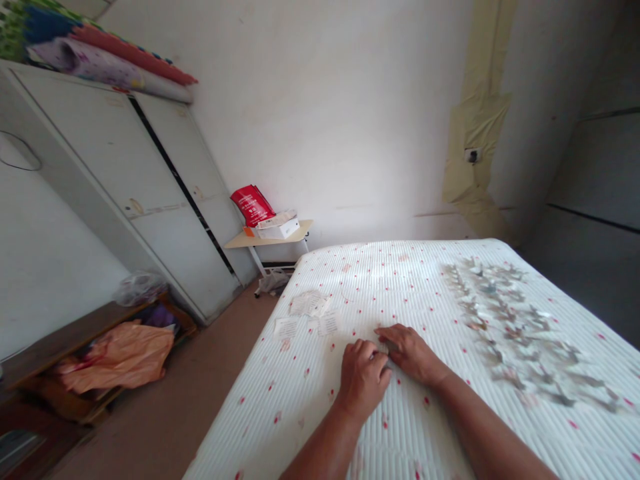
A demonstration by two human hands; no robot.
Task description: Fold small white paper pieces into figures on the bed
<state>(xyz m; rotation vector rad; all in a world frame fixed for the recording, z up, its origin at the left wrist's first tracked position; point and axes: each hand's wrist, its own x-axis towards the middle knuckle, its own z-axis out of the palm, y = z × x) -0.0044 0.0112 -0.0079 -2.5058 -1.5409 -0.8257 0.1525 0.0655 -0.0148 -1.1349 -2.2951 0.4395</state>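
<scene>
My left hand [364,375] and my right hand [411,352] are close together, low over the middle of the patterned bed cover [370,440]. The fingers of my left hand are curled inward. My right hand reaches across with bent fingers, its fingertips near the left thumb and fingers. Whatever lies between them is hidden or too small to name. Beyond my left hand lie loose printed paper pieces [309,303], partly overlapping. On the right side of the bed, several small folded paper figures [520,320] stand in rough rows, somewhat blurred.
A small wheeled table [303,230] behind the bed bears a red bag [253,205] and a white box [280,229]. Grey cabinets [115,160] line the left, with rolled mats [110,63] on top. An orange bag [125,353] rests on a low wooden bench.
</scene>
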